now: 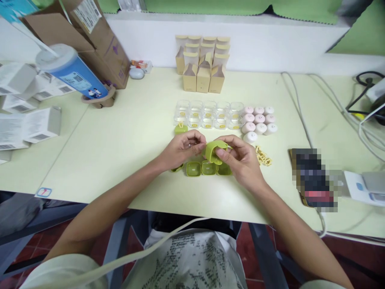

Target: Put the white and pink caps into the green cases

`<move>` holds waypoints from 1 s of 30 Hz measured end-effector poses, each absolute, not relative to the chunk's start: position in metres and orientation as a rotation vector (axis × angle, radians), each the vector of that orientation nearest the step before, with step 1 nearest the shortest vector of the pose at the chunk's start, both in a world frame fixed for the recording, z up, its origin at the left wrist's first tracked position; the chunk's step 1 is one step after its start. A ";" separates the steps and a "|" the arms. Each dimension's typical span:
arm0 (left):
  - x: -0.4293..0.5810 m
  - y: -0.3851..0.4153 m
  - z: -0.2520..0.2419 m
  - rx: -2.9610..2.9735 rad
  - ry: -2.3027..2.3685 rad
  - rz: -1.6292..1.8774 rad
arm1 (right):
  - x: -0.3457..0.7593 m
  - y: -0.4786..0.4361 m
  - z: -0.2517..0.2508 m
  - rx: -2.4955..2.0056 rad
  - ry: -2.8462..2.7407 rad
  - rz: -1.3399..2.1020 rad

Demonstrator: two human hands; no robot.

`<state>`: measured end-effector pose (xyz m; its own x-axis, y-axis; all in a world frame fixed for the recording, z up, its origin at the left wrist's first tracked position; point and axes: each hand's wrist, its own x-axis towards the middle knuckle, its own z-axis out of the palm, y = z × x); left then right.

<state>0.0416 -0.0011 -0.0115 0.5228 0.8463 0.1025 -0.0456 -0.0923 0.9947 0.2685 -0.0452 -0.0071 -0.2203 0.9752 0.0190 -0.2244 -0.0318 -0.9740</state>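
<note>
My right hand (242,158) grips a small green square case (214,151), tilted with its opening toward my left hand. My left hand (182,148) is pinched at the case's left edge on something too small to make out. Just below my hands a row of green cases (201,168) lies on the pale table (120,140). One more green piece with a yellow ring (181,128) sits behind my left hand. A pile of yellow rings (263,157) lies right of my right hand.
Clear square lids (207,115) stand in rows behind my hands, with pink and white round pieces (259,119) to their right. Tan cartons (203,64) stand at the back. Cardboard boxes (90,36), a blue cylinder (70,72), white boxes (27,124) left; cables (303,116) right.
</note>
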 end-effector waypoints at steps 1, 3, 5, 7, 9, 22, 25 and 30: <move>0.042 -0.001 -0.012 1.470 0.724 0.873 | 0.269 -0.045 -0.007 -0.935 -1.187 1.465; 0.042 -0.002 -0.012 1.449 0.721 0.871 | 0.269 -0.046 -0.006 -0.950 -1.192 1.444; 0.044 -0.004 -0.012 1.440 0.722 0.851 | 0.270 -0.046 -0.005 -0.979 -1.220 1.434; 0.046 -0.006 -0.012 1.450 0.727 0.821 | 0.270 -0.047 -0.004 -1.017 -1.256 1.432; 0.048 -0.007 -0.012 1.463 0.739 0.808 | 0.269 -0.047 -0.004 -1.044 -1.276 1.448; 0.053 -0.002 -0.019 1.491 0.770 0.956 | 0.264 -0.049 -0.008 -0.966 -1.232 1.478; 0.054 -0.002 -0.018 1.501 0.768 0.975 | 0.266 -0.049 -0.010 -0.965 -1.260 1.457; 0.053 -0.004 -0.013 1.554 0.796 1.028 | 0.271 -0.048 -0.013 -0.942 -1.316 1.447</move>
<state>0.0532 -0.0039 -0.0134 0.4069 0.8896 0.2077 -0.0219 -0.2178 0.9757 0.2708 -0.0485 -0.0135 -0.2702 0.9616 0.0473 -0.1387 0.0098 -0.9903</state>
